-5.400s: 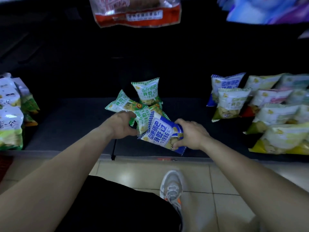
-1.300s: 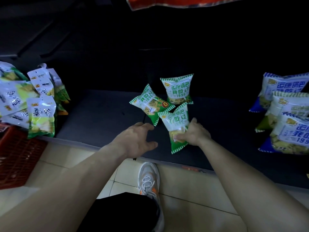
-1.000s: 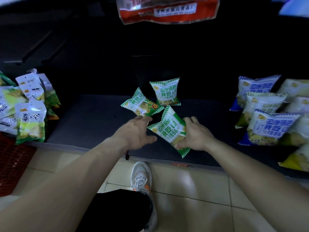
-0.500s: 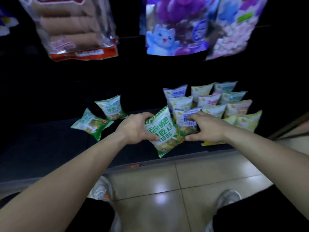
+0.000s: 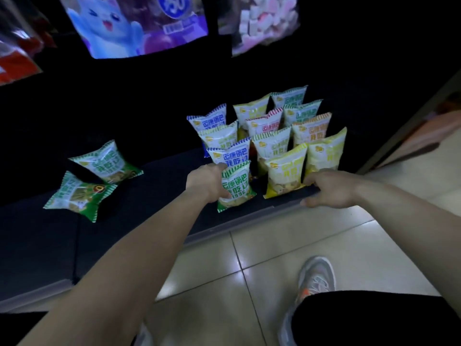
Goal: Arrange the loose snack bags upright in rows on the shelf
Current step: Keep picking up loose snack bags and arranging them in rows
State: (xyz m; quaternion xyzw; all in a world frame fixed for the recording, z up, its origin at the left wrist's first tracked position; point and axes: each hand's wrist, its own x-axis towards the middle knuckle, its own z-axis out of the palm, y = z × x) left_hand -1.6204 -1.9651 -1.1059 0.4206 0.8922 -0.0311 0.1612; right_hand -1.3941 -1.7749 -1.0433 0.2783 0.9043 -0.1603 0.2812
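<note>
My left hand point(image 5: 208, 183) grips a green snack bag point(image 5: 237, 187) by its left side. The bag stands upright on the dark shelf point(image 5: 162, 196), at the front of the left row, right before a blue bag point(image 5: 230, 153). My right hand point(image 5: 326, 188) hovers at the shelf's front edge with loosely curled fingers, holding nothing, its fingertip beside the front yellow bag point(image 5: 285, 171). Behind them several bags stand upright in rows point(image 5: 272, 126). Two loose green bags point(image 5: 107, 161) point(image 5: 79, 193) lie flat and askew on the shelf to the left.
Large packages hang above the shelf: a cat-print bag point(image 5: 134, 23), a marshmallow bag point(image 5: 262, 21) and a red one point(image 5: 15, 61). A slanted post point(image 5: 411, 126) bounds the shelf on the right. Below are tiled floor and my shoe point(image 5: 316, 278).
The green bag went from between both hands to standing at the front of the left row. My right hand let go and moved right, in front of the yellow bag.
</note>
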